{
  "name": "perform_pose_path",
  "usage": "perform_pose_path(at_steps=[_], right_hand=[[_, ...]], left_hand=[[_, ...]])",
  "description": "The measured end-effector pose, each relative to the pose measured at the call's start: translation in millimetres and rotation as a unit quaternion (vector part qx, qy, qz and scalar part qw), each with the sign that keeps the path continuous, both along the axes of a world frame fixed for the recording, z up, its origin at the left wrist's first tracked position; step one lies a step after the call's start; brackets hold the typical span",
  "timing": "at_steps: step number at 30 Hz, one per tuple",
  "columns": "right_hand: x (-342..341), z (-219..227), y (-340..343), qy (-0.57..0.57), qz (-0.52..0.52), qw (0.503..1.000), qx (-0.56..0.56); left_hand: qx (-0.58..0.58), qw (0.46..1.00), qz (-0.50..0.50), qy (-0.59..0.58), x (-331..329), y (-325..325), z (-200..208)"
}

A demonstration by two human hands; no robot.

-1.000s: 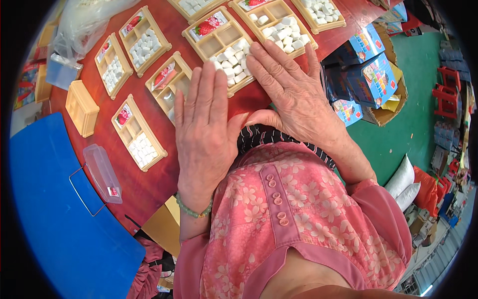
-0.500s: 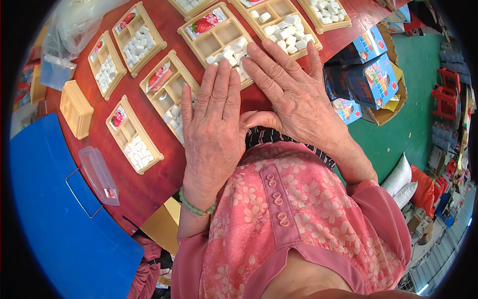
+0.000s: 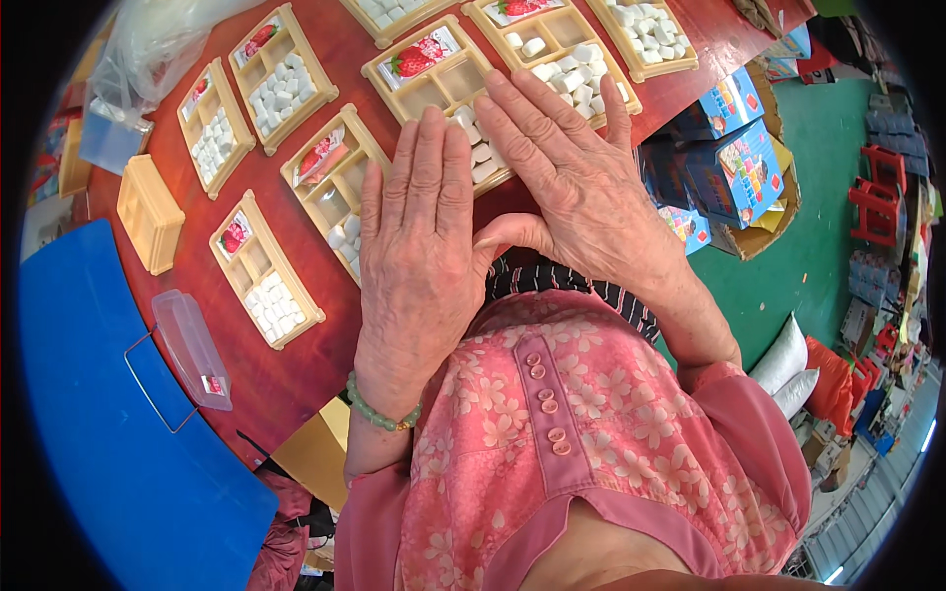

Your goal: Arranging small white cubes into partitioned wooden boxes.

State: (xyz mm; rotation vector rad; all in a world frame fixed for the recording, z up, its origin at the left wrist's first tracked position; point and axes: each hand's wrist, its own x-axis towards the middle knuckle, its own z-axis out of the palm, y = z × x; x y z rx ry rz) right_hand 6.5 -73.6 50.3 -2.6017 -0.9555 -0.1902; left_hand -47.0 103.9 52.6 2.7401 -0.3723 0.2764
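Note:
Both my hands lie flat, fingers stretched out, over a beige compartment tray (image 3: 461,81) on the red table. Small white blocks (image 3: 481,156) show in the tray's near part, between and under the fingers. My left hand (image 3: 419,261) covers that tray's near left corner and the edge of a neighbouring tray (image 3: 341,182). My right hand (image 3: 589,197) has its fingertips over the white blocks, and its thumb touches my left hand near the thumb side. A packet with strawberries (image 3: 422,59) lies in the tray's far compartment. The undersides of both hands are hidden.
Several more beige trays with white blocks stand around, one (image 3: 264,271) at left. An upturned beige tray (image 3: 151,215), a clear plastic box (image 3: 192,350) and a plastic bag (image 3: 163,49) are at left. Blue printed boxes (image 3: 734,172) fill a carton at right. A blue panel (image 3: 128,424) borders the table.
My right fingertips have slid slightly left and up across the white blocks. The view has shifted a little, and both hands stay flat over the tray.

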Motion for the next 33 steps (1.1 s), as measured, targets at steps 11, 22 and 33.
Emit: perform_pose_path(at_steps=[11, 22, 33], right_hand=[[2, -7, -2, 0.015, 0.015, 1.0, 0.016], [0, -10, -4, 0.015, 0.013, 1.0, 0.007], [2, -6, -5, 0.004, 0.002, 1.0, 0.011]], left_hand=[[0.021, 0.999, -0.019, 0.016, 3, 0, -2], [0.011, 0.999, -0.04, 0.025, 5, 2, -1], [-0.053, 0.998, -0.018, -0.011, 0, 7, 0]])
